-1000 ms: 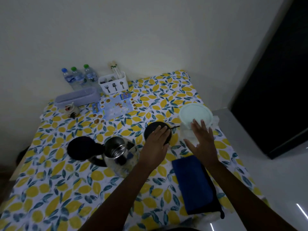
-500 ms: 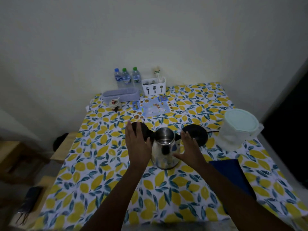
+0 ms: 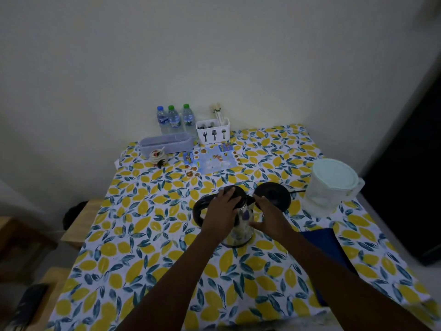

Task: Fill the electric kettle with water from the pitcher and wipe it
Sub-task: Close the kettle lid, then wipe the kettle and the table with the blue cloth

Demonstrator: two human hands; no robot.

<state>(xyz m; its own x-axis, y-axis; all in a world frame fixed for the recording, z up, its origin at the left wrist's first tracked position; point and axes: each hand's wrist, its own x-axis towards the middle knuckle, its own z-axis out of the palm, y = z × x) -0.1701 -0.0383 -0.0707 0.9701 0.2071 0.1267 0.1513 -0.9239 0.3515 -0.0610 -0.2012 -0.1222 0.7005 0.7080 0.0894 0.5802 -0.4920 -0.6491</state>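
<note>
Right of both hands, well apart, stands the pitcher [image 3: 330,186]; the right hand [image 3: 268,215] is nearer, its grip spread loose against the kettle [image 3: 239,229], while the left hand [image 3: 223,211] lies flat on the lid.

No legible text, brand or number appears anywhere I look. The white cutlery caddy [image 3: 213,130] at the table's [image 3: 152,235] far edge carries three pictograms: fork, spatula, spoon. The labels on the three water bottles [image 3: 175,118] and the printed card [image 3: 212,158] are too blurred to read.
</note>
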